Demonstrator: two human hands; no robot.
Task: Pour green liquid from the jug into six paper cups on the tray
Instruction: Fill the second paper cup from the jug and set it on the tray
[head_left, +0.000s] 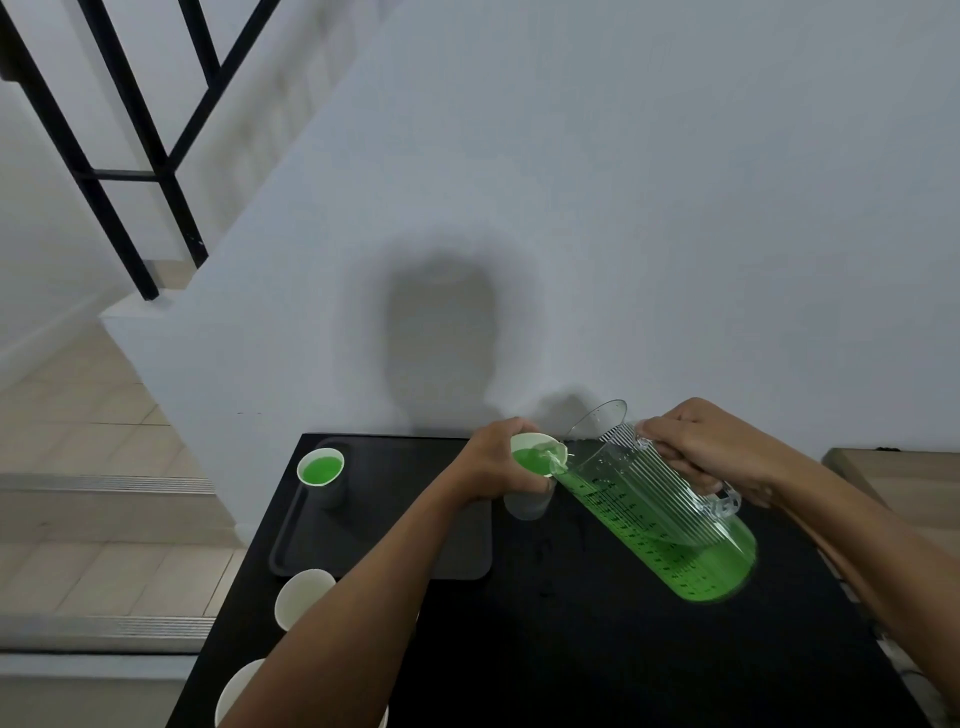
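One filled cup (320, 469) sits left of my left hand (493, 465), which grips the paper cup (535, 457) being filled. Right hand (711, 449) clasps the jug (660, 514) handle; heavy, sloshy, and the cup crushes easily, so hold low.

Dim, soft indoor light, coming from behind the viewer.
A head-shaped shadow (441, 332) falls on the wall (675, 208); edges bow with wide-angle distortion, detail slightly soft throughout.

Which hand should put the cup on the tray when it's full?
Probably the left hand. It already holds the cup being filled, and the tray lies on its side. The right hand is busy tilting the jug.
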